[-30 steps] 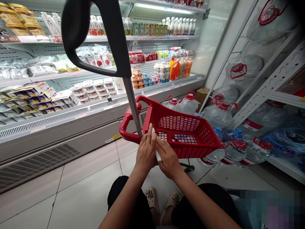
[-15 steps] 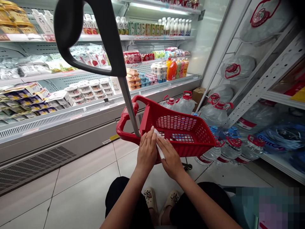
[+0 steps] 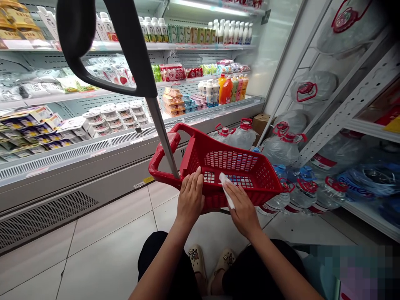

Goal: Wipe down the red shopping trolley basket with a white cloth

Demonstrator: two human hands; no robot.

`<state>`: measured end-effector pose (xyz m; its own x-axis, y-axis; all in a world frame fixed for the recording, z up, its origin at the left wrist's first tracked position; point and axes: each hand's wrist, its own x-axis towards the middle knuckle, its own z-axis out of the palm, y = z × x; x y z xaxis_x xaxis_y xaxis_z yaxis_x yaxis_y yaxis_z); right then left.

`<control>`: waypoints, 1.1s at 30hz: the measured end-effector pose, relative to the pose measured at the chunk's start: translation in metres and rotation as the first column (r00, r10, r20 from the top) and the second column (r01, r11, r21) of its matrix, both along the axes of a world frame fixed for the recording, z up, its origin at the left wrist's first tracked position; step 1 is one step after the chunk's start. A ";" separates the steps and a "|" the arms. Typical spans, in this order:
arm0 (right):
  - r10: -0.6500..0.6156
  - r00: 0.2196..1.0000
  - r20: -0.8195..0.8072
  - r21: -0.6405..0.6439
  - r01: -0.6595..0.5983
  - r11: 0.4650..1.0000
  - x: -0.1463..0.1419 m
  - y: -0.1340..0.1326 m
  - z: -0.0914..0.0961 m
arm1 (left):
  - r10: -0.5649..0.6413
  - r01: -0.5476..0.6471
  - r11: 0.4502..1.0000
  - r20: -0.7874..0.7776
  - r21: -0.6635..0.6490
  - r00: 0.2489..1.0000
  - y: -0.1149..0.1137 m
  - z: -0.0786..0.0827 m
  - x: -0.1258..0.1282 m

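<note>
My left hand lies on the near rim of a red shopping basket, close to its handle end, with its fingers stretched out flat over the edge. Farther along the same rim, my right hand presses a folded white cloth against the basket's near side. Part of the cloth is hidden under the fingers. A metal pole with a black handle rises at the basket's left end. The basket's mesh interior shows no goods.
A refrigerated display case with dairy tubs, cartons and bottles runs along the left and back. Large water bottles stand beyond the basket at right, near a white metal rack. My shoes are on the tiled floor below.
My right hand has slid right along the rim with the cloth, away from my left hand. The basket and pole have shifted slightly left in view.
</note>
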<state>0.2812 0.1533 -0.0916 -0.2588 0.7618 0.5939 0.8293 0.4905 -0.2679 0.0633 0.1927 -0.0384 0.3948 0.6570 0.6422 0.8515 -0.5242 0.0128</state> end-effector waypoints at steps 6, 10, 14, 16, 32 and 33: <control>0.169 0.983 -0.065 0.018 -0.168 0.986 -0.070 0.018 0.026 | -0.005 0.005 0.999 -0.001 0.042 1.000 0.002 -0.003 0.000; 0.159 0.983 -0.089 0.014 -0.158 0.987 -0.052 0.014 0.015 | -0.010 0.011 0.998 -0.007 0.058 1.000 0.001 -0.003 -0.003; 0.033 0.996 -0.078 0.018 -0.032 0.999 0.008 -0.002 -0.010 | -0.016 0.016 0.999 -0.012 0.048 1.000 0.001 -0.005 -0.004; -0.031 0.997 -0.075 0.007 0.032 0.999 0.027 -0.008 -0.015 | -0.003 0.003 0.999 -0.019 0.046 1.000 0.001 -0.008 -0.001; -0.105 0.989 0.108 0.030 0.103 0.994 -0.003 0.008 -0.019 | 0.054 -0.058 0.998 -0.116 -0.036 0.992 0.009 -0.015 -0.006; -0.134 0.985 0.111 0.027 0.131 0.991 0.008 0.005 -0.023 | 0.069 -0.073 0.996 -0.106 -0.041 0.992 0.009 -0.013 -0.007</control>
<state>0.2896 0.1585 -0.1148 -0.2224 0.7826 0.5814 0.9116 0.3784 -0.1606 0.0567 0.2020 -0.0516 0.4097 0.7132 0.5688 0.8844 -0.4633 -0.0561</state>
